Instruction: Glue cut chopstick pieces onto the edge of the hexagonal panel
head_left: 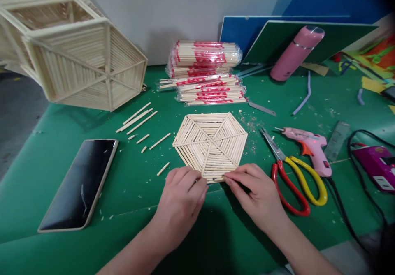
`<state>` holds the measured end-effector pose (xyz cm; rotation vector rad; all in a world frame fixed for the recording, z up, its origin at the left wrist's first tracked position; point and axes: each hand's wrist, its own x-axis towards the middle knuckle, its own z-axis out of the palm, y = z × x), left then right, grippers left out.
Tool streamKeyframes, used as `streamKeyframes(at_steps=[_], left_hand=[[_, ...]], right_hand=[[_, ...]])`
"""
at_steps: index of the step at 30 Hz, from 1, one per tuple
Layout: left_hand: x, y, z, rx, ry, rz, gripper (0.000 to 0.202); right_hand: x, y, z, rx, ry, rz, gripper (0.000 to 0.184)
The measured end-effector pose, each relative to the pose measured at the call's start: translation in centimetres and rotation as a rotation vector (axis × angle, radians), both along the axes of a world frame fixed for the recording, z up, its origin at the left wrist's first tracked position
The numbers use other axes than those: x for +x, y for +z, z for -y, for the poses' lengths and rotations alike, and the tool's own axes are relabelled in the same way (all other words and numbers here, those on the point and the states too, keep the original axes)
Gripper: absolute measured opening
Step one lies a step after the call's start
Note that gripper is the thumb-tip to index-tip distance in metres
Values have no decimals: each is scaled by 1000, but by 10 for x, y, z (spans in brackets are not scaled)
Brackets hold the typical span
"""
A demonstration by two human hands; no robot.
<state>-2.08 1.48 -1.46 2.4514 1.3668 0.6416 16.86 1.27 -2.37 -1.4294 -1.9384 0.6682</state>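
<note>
A hexagonal stick panel (211,143) lies flat on the green tabletop (135,213) in the centre of the frame, its rows of pale sticks divided by spokes that meet in the middle. Both hands work at its bottom edge. The right hand (254,195), lower right of centre, has its grip closed to a pinch, thumb and forefinger on the right end of a wooden stick (218,180) along that edge. The left hand (182,203), lower left of centre, is curled at the panel's bottom-left corner — its fingertips are mostly hidden, so I cannot tell whether its grip has hold of anything.

Loose cut sticks (142,122) lie left of the panel, and a phone (78,184) rests at the lower left. A larger stick structure (83,67) fills the upper left. Wrapped stick bundles (206,71) are piled at upper centre. To the right of the panel lie scissors (291,170) with one red and one yellow handle, then a pink glue gun (311,147) — a pink bottle (296,53) stands at upper right.
</note>
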Motion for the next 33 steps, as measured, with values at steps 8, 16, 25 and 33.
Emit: streamKeyframes(at_steps=[8, 16, 25, 33], left_hand=[[-2, -11, -1, -5, 48, 30, 12], [-2, -11, -2, -52, 53, 50, 13], [-3, -7, -1, -47, 73, 86, 12], [-3, -8, 1, -71, 53, 103, 12]], right_hand=[[-2, -6, 1, 0, 2, 34, 16], [-2, -8, 1, 4, -2, 50, 16], [13, 16, -7, -58, 39, 160, 13], [1, 39, -21, 40, 226, 541, 14]])
